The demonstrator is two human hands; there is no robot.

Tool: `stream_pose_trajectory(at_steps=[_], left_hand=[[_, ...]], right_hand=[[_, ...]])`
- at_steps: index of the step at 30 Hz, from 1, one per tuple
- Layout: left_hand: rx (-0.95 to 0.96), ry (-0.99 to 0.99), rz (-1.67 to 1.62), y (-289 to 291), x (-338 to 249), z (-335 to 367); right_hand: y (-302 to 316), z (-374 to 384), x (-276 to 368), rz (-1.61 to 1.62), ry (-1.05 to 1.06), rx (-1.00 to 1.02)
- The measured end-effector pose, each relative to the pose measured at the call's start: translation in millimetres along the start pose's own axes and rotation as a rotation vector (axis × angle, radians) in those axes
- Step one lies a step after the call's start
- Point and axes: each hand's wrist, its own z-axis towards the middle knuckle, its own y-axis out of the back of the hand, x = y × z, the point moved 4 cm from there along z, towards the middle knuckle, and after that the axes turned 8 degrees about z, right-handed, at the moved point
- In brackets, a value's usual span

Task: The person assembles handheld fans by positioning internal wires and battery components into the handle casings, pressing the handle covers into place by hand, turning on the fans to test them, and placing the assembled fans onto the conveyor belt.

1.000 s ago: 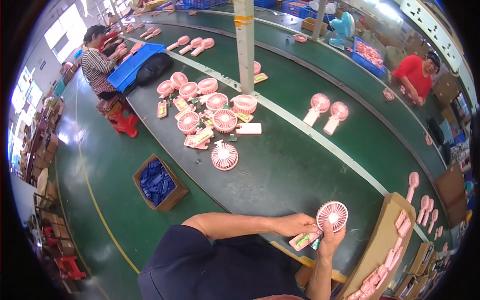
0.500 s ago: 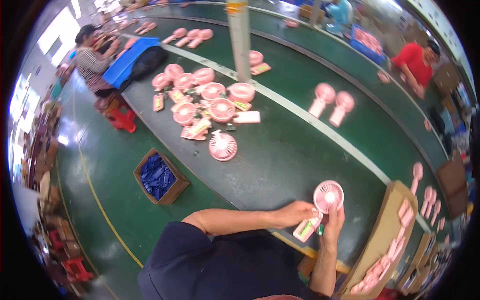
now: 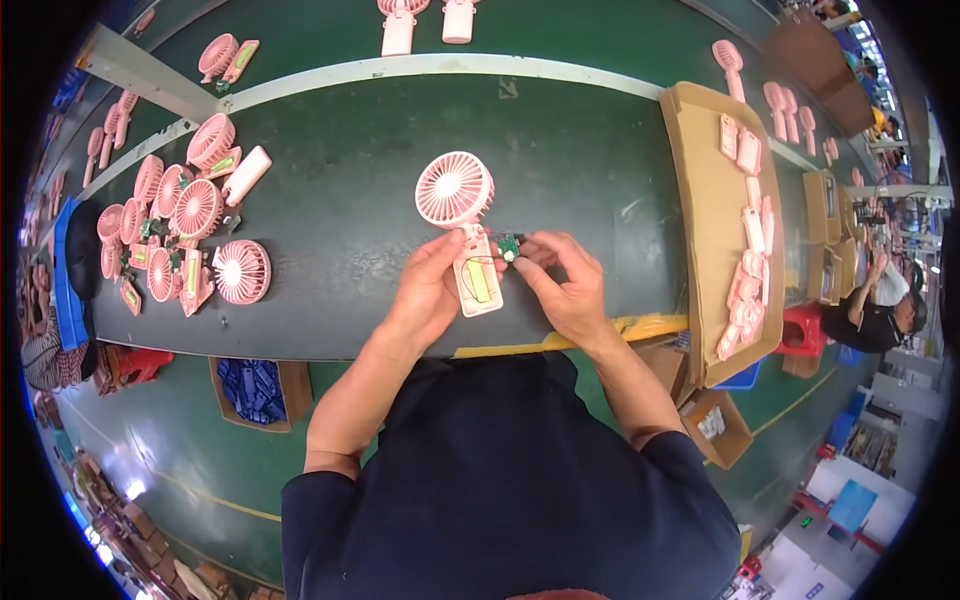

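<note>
A pink handheld fan (image 3: 455,188) is in front of me over the dark tabletop, its round grille away from me and its handle toward me. The handle's back is off, baring a yellow-green strip, probably a battery, and thin wires. My left hand (image 3: 428,285) is closed on the fan near the neck of its handle. Between the fingertips of my right hand (image 3: 568,284) I pinch a small green circuit board (image 3: 509,247), just right of the handle. Wires run between the board and the fan.
A pile of pink fans, some with opened handles (image 3: 196,208), lies on the left of the table (image 3: 340,180). At right stands a cardboard tray (image 3: 700,200) of pink handle covers (image 3: 746,290). A box of blue parts (image 3: 252,390) sits below the table's front edge.
My view has swung round to the right, so the fan now appears mid-picture. My right hand has gone from the fan head to the circuit board; my left still holds the fan.
</note>
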Motion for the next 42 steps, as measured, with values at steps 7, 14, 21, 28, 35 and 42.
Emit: stream_pose_trajectory(at_steps=[7, 14, 21, 28, 35, 42], left_hand=[[0.020, 0.049, 0.040, -7, 9, -6], [0.064, 0.118, 0.173, -4, 15, -7], [0.049, 0.134, 0.220, -8, 20, -6], [-0.030, 0.111, 0.368, 4, 34, 0], [-0.030, 0.035, 0.293, -10, 23, -6], [-0.008, -0.001, 0.354, -5, 28, -6]], right_hand=[[4, 2, 14, -0.419, 0.415, 0.075], [5, 2, 11, -0.370, 0.495, 0.020], [-5, 8, 25, -0.453, 0.666, 0.067], [-5, 8, 23, -0.504, 0.691, 0.068], [-3, 15, 25, -0.392, 0.496, 0.058], [1, 11, 29, -0.466, 0.636, 0.136]])
